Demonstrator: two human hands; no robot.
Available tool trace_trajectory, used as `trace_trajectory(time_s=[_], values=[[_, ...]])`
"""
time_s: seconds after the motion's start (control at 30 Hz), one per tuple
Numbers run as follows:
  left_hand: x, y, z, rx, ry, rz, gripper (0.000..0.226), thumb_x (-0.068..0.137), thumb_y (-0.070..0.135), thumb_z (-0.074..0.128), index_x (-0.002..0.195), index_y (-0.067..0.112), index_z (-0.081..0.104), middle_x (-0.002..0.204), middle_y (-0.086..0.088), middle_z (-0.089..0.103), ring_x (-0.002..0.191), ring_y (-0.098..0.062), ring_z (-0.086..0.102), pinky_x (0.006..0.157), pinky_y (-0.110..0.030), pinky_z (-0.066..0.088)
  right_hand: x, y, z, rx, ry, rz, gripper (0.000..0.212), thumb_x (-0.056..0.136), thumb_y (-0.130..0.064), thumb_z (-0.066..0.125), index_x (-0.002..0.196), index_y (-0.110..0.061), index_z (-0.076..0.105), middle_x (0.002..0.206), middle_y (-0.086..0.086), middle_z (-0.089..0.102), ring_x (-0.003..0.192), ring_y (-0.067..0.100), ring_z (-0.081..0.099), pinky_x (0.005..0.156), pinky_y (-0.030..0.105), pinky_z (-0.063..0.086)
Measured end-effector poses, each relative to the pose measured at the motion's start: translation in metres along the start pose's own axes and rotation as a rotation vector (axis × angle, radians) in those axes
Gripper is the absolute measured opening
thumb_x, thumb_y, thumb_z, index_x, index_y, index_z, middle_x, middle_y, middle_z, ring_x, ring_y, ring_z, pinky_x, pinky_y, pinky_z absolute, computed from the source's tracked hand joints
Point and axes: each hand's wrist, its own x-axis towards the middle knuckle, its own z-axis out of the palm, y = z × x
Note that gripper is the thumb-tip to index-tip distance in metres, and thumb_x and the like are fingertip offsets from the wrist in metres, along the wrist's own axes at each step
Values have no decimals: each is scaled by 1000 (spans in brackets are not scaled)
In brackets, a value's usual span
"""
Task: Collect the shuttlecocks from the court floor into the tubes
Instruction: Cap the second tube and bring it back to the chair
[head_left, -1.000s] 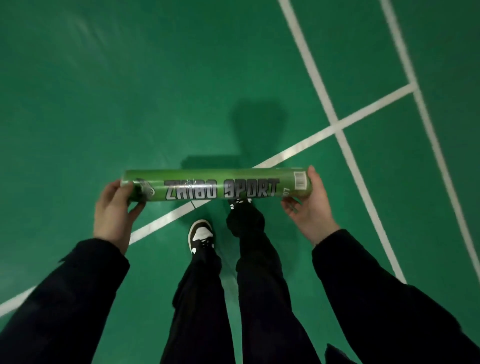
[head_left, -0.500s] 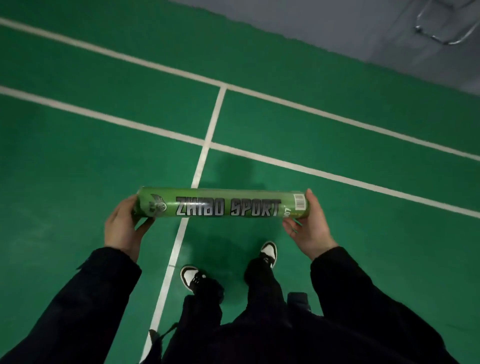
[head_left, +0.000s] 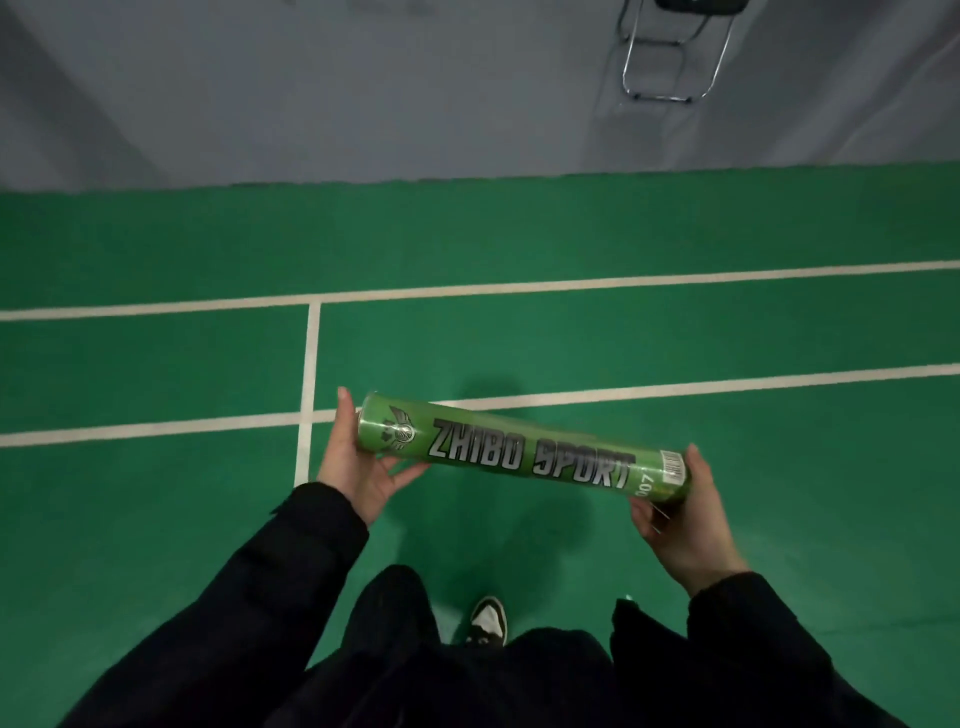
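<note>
A person in dark sleeves stands on a green badminton court floor (head_left: 156, 519), holding a green shuttlecock tube (head_left: 524, 452) level at about waist height — one hand at each end. The left hand (head_left: 358, 467) cups the tube's left end, thumb curled underneath and fingers raised along the cap. The right hand (head_left: 685, 519) grips the right end near the barcode label, fingers wrapped under and behind it, thumb along the far side. The tube, printed "ZHIBO SPORT", tilts slightly, its left end a little higher and farther from the person than its right. It hangs above the court and touches nothing but the two hands. White court lines (head_left: 519, 288) cross the floor beyond it, and one black-and-white shoe (head_left: 488, 621) shows below. Past the green surface lies a grey floor — a metal-framed chair (head_left: 670, 57) stands there, well apart from the person.
</note>
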Motion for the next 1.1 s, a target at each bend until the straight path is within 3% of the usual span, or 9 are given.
trace_trajectory(time_s=[0.17,0.37,0.47,0.6,0.73,0.87,0.93,1.1], values=[[60,24,89,42,7,98,61,97,53,62,145,16,51,139,-16,62,121,-31,67,78,-43,65,46,-73,6,44,3,-57,47,90,-69,53,105,-26,67,95,1,69,81,14,59,79,31,48],[168,76,188,74,49,90,40,97,53,63,129,30,57,136,-8,62,122,-28,65,87,-46,59,132,-165,37,79,31,-81,52,94,-69,45,112,-27,70,97,1,73,90,17,63,84,34,47],[225,105,249,102,42,58,41,95,55,64,127,30,59,136,-6,63,120,-27,65,88,-45,59,173,-224,51,143,80,-72,54,95,-67,46,115,-24,72,99,3,73,95,19,63,90,36,47],[295,140,339,148,5,33,42,96,56,63,128,29,57,140,-6,60,127,-29,62,90,-45,57,220,-318,60,190,105,-110,47,97,-62,47,105,-24,73,100,5,70,92,20,61,87,36,47],[361,160,444,174,-61,21,41,97,56,61,128,29,56,140,-6,61,129,-29,61,84,-43,65,273,-412,52,226,128,-175,45,98,-60,48,97,-22,73,93,4,70,88,19,62,86,37,50],[425,170,562,167,-91,46,30,100,51,59,120,29,58,141,-7,60,126,-27,62,95,-47,56,347,-513,33,197,137,-211,50,94,-64,51,112,-23,72,105,5,74,104,21,66,93,40,49],[457,174,621,160,-100,66,36,100,51,59,127,27,58,144,-8,58,126,-27,62,96,-45,53,390,-568,25,184,142,-229,45,93,-62,56,113,-25,72,106,3,75,108,21,65,91,39,49],[519,203,747,73,-91,125,58,98,53,60,147,22,51,147,-8,55,127,-27,62,89,-42,58,473,-706,23,166,120,-200,39,90,-60,62,109,-26,69,102,2,71,95,20,63,83,37,49]])
